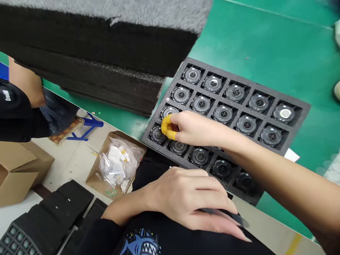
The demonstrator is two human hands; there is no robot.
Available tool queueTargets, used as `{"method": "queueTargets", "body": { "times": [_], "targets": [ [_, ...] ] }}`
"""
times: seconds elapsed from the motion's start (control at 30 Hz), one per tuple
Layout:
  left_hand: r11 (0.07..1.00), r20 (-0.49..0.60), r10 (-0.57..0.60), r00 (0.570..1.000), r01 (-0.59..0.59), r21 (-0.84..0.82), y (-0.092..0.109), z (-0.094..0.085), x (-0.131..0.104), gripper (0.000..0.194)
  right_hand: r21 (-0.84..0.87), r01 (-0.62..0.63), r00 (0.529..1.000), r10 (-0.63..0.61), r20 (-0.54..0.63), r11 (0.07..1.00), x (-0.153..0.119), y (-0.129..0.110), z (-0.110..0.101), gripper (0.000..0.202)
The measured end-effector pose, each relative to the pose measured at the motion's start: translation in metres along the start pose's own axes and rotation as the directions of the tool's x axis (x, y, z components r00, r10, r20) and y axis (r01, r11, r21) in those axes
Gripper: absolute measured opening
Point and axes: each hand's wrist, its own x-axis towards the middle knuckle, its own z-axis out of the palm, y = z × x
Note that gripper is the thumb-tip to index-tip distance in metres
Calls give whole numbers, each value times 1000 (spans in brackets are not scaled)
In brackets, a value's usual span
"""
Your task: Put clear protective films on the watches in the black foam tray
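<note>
A black foam tray [297, 102] on the green table holds several round watch bodies [223, 113] in square pockets, with their sensor backs up. My right hand [191, 127] reaches in from the right, yellow finger cots on its thumb and forefinger. Those fingers curl together over the tray's left end, beside a watch body [157, 135] in the corner pocket; what lies between the fingertips is hidden. Across my lap, below the tray, my left hand [186, 200] has its fingers nearly straight. Between its thumb and fingers sits a thin see-through grey film [240, 220], partly covered.
Stacked thick black foam blocks [106, 46] rise at upper left, overhanging the table. An open carton [92, 175] of crumpled clear plastic stands below the table edge. Another carton [23, 170], black trays [53, 216], a blue stool [91, 124] and a seated person [26, 88] are at left.
</note>
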Motion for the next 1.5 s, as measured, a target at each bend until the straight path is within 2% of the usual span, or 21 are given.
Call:
{"method": "queueTargets", "body": {
  "times": [0.1,0.23,0.4,0.6,0.73,0.8,1.0,1.17,1.5],
  "targets": [
    [1000,40,-18,999,19,-10,-1,-1,-2,37,-19,-23,999,23,31,1000,3,1,2,16],
    [999,33,-32,999,33,-37,-2,-3,-4,34,-33,-29,999,30,29,999,5,2,3,16],
    [992,133,-106,985,114,-54,-3,-3,-7,39,-49,-24,999,25,25,999,6,1,3,16],
    [995,42,-73,996,75,-63,-4,-2,-9,38,-85,-31,999,32,13,996,6,2,5,16],
    [991,130,-110,985,119,-63,-4,-3,-12,41,-103,-37,999,39,9,994,7,2,5,15],
    [990,138,-121,983,130,-61,-4,-3,-12,41,-109,-36,999,36,6,993,7,1,5,15],
    [995,22,-86,996,87,-38,-3,-4,-8,40,-92,-20,1000,21,4,996,8,2,5,15],
    [997,-9,-69,998,68,-35,-3,-5,-6,39,-85,-22,1000,22,1,996,7,3,5,16],
    [990,102,-125,987,131,-46,-5,-3,-13,44,-81,-18,1000,18,-4,997,8,2,6,16]
  ]
}}
